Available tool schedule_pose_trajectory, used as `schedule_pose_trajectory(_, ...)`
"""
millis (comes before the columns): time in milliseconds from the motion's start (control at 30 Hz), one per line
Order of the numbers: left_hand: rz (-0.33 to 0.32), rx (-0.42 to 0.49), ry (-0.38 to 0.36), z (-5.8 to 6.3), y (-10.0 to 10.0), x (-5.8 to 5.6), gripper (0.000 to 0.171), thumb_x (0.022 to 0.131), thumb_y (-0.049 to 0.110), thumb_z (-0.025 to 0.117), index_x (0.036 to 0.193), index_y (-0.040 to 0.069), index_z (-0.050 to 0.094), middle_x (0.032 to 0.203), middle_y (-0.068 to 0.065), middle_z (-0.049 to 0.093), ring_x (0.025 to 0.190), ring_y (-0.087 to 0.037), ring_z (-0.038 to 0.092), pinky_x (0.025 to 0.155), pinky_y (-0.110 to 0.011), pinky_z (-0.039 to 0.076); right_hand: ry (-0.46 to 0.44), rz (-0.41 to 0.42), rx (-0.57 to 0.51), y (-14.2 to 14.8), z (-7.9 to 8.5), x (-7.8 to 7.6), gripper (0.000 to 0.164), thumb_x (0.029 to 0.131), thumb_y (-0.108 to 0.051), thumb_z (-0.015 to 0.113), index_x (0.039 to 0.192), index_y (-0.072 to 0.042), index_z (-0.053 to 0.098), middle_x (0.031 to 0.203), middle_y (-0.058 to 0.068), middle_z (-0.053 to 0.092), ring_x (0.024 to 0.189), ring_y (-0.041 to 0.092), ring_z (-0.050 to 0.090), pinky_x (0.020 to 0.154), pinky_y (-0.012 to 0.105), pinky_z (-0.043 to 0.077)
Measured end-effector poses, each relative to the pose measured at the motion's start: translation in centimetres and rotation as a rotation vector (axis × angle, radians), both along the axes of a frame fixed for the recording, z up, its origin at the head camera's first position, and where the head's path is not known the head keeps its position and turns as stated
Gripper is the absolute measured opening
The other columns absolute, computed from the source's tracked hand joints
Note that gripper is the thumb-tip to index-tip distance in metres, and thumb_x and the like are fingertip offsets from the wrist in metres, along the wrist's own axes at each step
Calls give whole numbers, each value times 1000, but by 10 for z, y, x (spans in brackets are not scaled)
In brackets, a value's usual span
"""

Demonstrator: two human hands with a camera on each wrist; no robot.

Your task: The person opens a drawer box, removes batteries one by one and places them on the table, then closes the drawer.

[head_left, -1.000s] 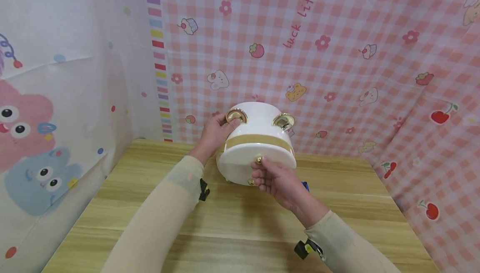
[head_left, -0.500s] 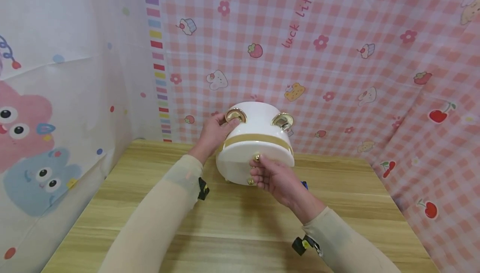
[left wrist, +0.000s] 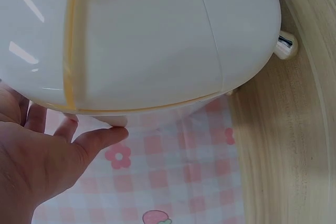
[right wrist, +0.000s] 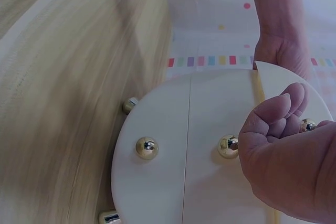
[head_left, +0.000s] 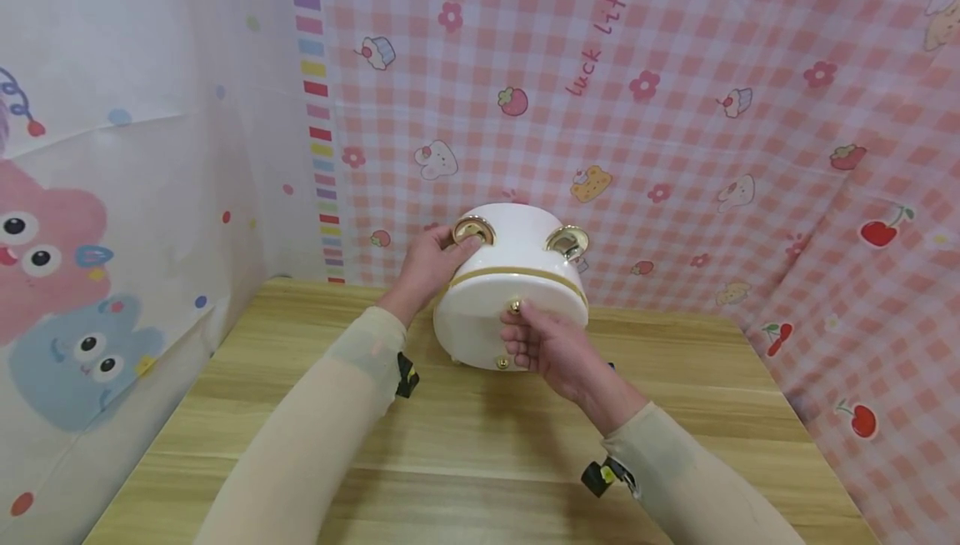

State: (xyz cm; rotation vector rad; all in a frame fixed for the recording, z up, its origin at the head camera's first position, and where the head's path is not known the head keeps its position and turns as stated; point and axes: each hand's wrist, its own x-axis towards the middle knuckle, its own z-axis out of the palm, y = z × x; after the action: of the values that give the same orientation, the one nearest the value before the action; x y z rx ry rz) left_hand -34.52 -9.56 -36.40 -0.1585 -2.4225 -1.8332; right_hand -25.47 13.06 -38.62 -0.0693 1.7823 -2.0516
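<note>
A glossy white rounded box [head_left: 472,324] with two gold ears, such as the right ear [head_left: 567,242], stands on the table. My left hand [head_left: 435,266] holds its left side, thumb over the left ear [head_left: 474,230] and the other fingers partly hidden; in the left wrist view that hand [left wrist: 47,156] lies along the box's edge. With curled fingers my right hand [head_left: 555,353] pinches the upper gold knob [head_left: 515,307] on the front; the fingers partly cover it. A lower gold knob [head_left: 502,362] shows below. The right wrist view shows this hand [right wrist: 283,156] beside a middle knob [right wrist: 228,146].
The wooden table [head_left: 450,445] spreads in front of the box. Close behind hangs a pink checked cloth [head_left: 675,137], with a white cartoon-print cloth [head_left: 187,220] on the left. A small dark blue thing [head_left: 611,366] is mostly hidden behind my right wrist.
My right hand has moved slightly up and away from me with the upper knob. The gold band above the front has become narrower. My left hand stays on the ear.
</note>
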Motion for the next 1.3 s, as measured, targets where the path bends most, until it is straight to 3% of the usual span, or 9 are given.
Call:
schedule_pose_trajectory(367,-5,24,-2,1,2,0,42,102,40,75,126,6,74,134,-14,74,121,-25,65,108,-42,53,6,-7,3,1,1,-7,49,116,-44,43,124,-3,69,87,-7,76,80,9,67,77,24,55)
schedule_pose_trajectory(1300,9,14,4,1,2,1,39,102,40,75,120,6,75,128,-13,76,100,-18,69,87,-28,57,-6,-38,4,-2,0,-15,46,115,-45,46,120,-6,71,87,-7,77,79,8,67,75,24,55)
